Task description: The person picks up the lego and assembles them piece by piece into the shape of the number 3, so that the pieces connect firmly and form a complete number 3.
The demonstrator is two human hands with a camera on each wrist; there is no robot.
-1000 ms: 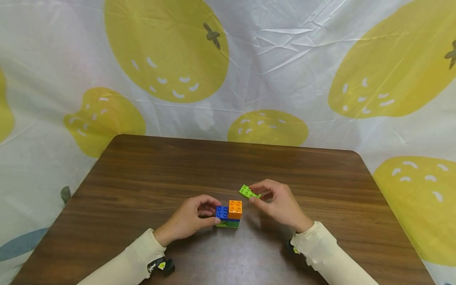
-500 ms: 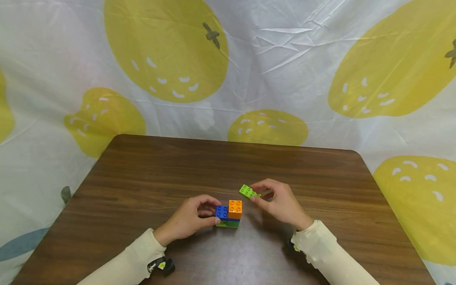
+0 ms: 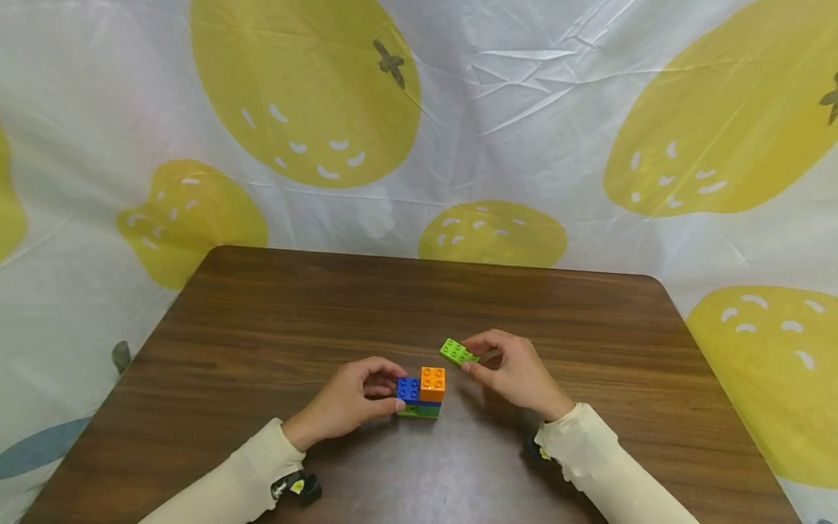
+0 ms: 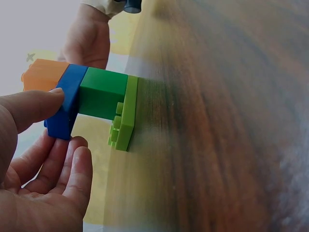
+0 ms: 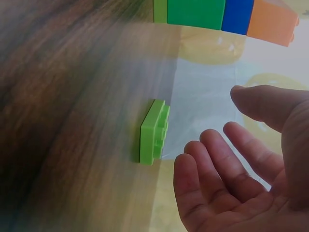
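Block stack (image 3: 422, 395) pinched by left hand (image 3: 350, 399); right hand (image 3: 517, 370) beside loose green plate (image 5: 153, 133)

The stack stands upright on the brown tabletop (image 3: 294, 313). A light green base (image 4: 126, 118) carries a dark green block (image 4: 103, 93) at its right end; above that lies a blue block (image 4: 69, 109), topped at its right end by an orange block (image 3: 433, 384). The left hand pinches the blue block's left end between thumb and fingertips. The loose green plate lies on the tabletop, studs up, beyond the stack and to its right. Just beside it, the right hand holds nothing, thumb spread from loosely bent fingers, a gap showing in the right wrist view.
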